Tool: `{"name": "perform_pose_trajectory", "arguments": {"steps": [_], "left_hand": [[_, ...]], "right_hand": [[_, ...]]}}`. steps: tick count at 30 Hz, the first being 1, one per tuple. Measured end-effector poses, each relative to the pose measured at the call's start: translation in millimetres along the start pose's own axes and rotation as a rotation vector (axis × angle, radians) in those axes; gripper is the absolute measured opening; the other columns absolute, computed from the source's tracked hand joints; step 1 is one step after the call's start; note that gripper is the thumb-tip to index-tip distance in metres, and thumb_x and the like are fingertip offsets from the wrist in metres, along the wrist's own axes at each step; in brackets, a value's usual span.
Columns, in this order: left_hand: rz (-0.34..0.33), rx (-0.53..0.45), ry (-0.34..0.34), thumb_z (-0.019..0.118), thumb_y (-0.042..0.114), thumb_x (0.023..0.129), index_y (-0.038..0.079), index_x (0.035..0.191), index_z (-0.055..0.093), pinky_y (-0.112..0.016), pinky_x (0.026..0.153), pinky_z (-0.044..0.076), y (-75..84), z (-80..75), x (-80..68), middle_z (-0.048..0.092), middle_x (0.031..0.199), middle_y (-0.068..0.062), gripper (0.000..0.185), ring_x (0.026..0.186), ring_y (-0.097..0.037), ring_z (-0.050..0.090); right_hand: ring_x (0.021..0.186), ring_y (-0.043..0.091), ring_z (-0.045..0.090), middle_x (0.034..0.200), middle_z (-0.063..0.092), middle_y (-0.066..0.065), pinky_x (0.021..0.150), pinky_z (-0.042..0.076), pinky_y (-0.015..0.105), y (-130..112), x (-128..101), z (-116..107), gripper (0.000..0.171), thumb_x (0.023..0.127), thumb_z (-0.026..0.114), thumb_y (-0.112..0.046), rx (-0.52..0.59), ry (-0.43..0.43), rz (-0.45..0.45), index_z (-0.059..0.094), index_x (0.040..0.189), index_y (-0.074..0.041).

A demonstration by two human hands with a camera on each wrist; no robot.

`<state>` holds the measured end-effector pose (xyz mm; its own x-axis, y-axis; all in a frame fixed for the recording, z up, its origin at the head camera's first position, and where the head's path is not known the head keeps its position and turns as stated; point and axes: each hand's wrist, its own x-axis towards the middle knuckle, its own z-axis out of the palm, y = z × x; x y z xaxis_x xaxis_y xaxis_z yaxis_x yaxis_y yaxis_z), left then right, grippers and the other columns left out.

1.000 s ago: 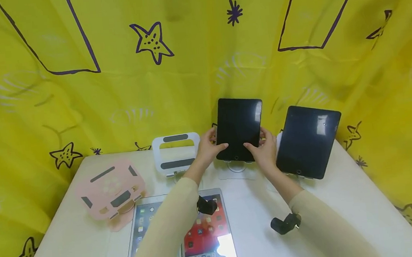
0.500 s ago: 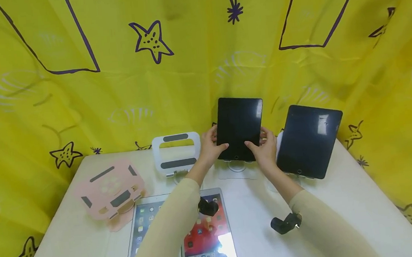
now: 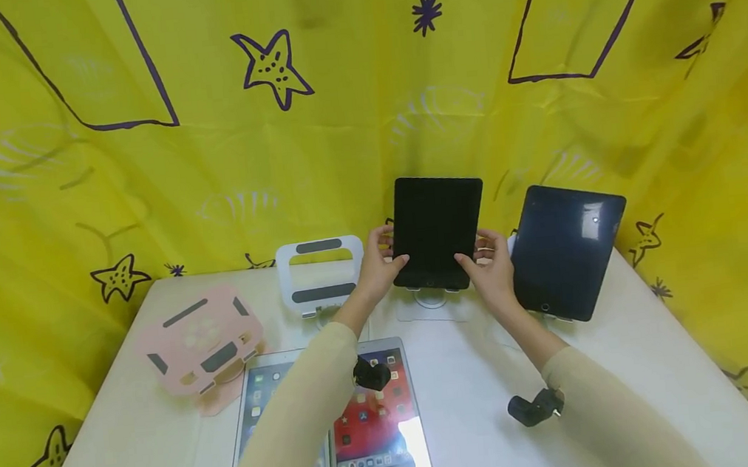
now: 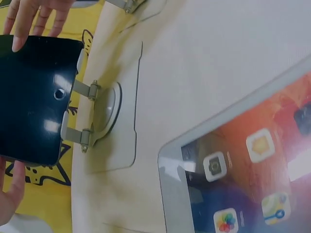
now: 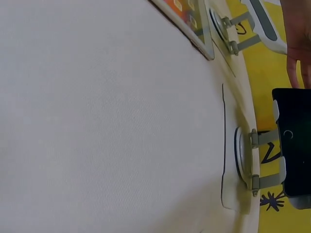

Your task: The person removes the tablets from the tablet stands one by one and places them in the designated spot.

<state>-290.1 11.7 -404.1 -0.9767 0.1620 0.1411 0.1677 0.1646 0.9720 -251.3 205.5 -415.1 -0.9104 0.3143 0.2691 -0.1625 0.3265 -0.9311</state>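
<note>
A black tablet (image 3: 437, 232) stands upright in a clear-based stand (image 3: 430, 301) near the back of the table. My left hand (image 3: 376, 269) holds its left edge, thumb on the front and fingers at the side. On the opposite edge my right hand (image 3: 492, 271) grips it, thumb over the front border and fingers partly hidden behind. In the left wrist view the stand's hooks support the lower edge of the tablet (image 4: 34, 102), and the right hand (image 4: 36, 17) shows at the top. The right wrist view shows the left hand (image 5: 299, 41) beside the tablet (image 5: 297, 145).
To the right, a second black tablet (image 3: 569, 250) leans on its own stand. A white tablet stand (image 3: 324, 294) and a pink one (image 3: 203, 337) are at the left. Two lit tablets, one with a red screen (image 3: 377, 419), lie flat in front, partly under the left sleeve.
The held tablet has turned slightly; its right edge sits farther right and the glare on its screen is gone. My right hand has shifted a little to the right with it.
</note>
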Motion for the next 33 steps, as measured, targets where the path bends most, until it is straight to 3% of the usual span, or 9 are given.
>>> {"name": "perform_pose_trajectory", "arguments": {"steps": [6,12,17,22,33], "left_hand": [[0.050,0.108,0.041,0.060,0.000,0.090,0.007,0.126,0.043,-0.034,0.083,0.051,-1.4,0.2,-1.9,0.052,0.114,-0.015,0.040,0.098,-0.028,0.055],[0.079,0.144,0.088,0.061,0.002,0.090,0.006,0.121,0.046,-0.036,0.082,0.052,-1.1,0.6,-5.0,0.055,0.110,-0.015,0.034,0.095,-0.028,0.057],[0.085,0.164,0.116,0.063,0.003,0.089,0.007,0.119,0.049,-0.032,0.078,0.052,-0.7,-1.4,-7.7,0.057,0.109,-0.013,0.034,0.093,-0.026,0.057],[0.141,0.135,0.067,0.064,0.002,0.088,0.005,0.120,0.050,-0.033,0.079,0.052,3.5,-8.4,-11.9,0.056,0.107,-0.015,0.035,0.091,-0.027,0.057],[0.219,0.124,-0.029,0.065,-0.002,0.085,0.001,0.119,0.050,-0.030,0.073,0.055,12.8,-20.7,-28.2,0.056,0.100,-0.018,0.037,0.086,-0.030,0.060]], "right_hand": [[0.087,0.014,0.050,0.104,0.051,0.015,0.068,0.041,0.004,5,3,-10,0.048,0.086,0.067,-0.006,-0.090,-0.041,-0.095,0.043,0.127,0.000],[0.093,0.027,0.056,0.110,0.053,0.019,0.069,0.040,0.002,2,7,-11,0.046,0.088,0.065,-0.005,-0.125,-0.096,-0.072,0.041,0.127,-0.001],[0.082,0.007,0.055,0.111,0.058,0.023,0.070,0.041,0.002,-3,6,-13,0.047,0.087,0.067,-0.007,-0.124,-0.118,-0.084,0.043,0.126,0.000],[0.075,-0.007,0.050,0.109,0.059,0.024,0.070,0.042,0.003,-10,1,-19,0.047,0.086,0.067,-0.007,-0.094,-0.141,-0.087,0.044,0.126,0.001],[0.078,-0.001,0.051,0.105,0.057,0.021,0.071,0.044,0.004,-28,-13,-37,0.047,0.087,0.066,-0.007,-0.156,-0.227,-0.129,0.041,0.126,0.001]]}}
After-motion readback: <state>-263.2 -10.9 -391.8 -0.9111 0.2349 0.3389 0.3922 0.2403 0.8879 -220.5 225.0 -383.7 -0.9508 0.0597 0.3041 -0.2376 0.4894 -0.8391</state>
